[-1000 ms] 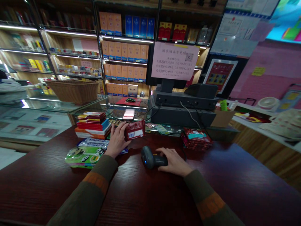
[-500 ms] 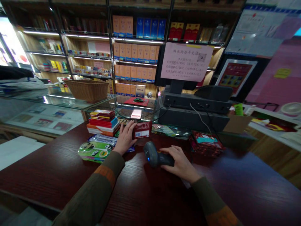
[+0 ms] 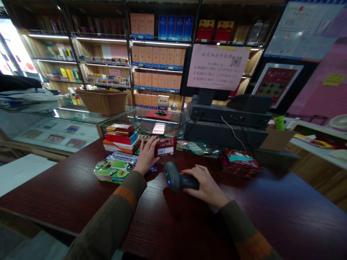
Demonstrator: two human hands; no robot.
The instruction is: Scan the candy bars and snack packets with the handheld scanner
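Note:
My left hand (image 3: 146, 156) grips a small red packet (image 3: 166, 146) with a white barcode label, holding it just above the dark wooden counter (image 3: 81, 187). My right hand (image 3: 206, 184) is wrapped round the handle of a grey barcode scanner (image 3: 175, 178), whose head points left and up toward the packet and shows a small blue light. The scanner rests low over the counter. To the left of my left hand lie a stack of red and orange packets (image 3: 120, 136) and flat green and blue packs (image 3: 111, 168).
A pile of red packets (image 3: 238, 162) lies right of the scanner. Behind stand a till unit (image 3: 227, 122) with a monitor bearing a pink notice (image 3: 218, 66), a glass display case (image 3: 67, 122) with a wicker basket (image 3: 102, 101), and shelves of boxed goods.
The view has swung slightly left and nearer. My left hand lifted the red packet a little; my right hand kept its hold on the scanner, its head tilted up more toward the packet.

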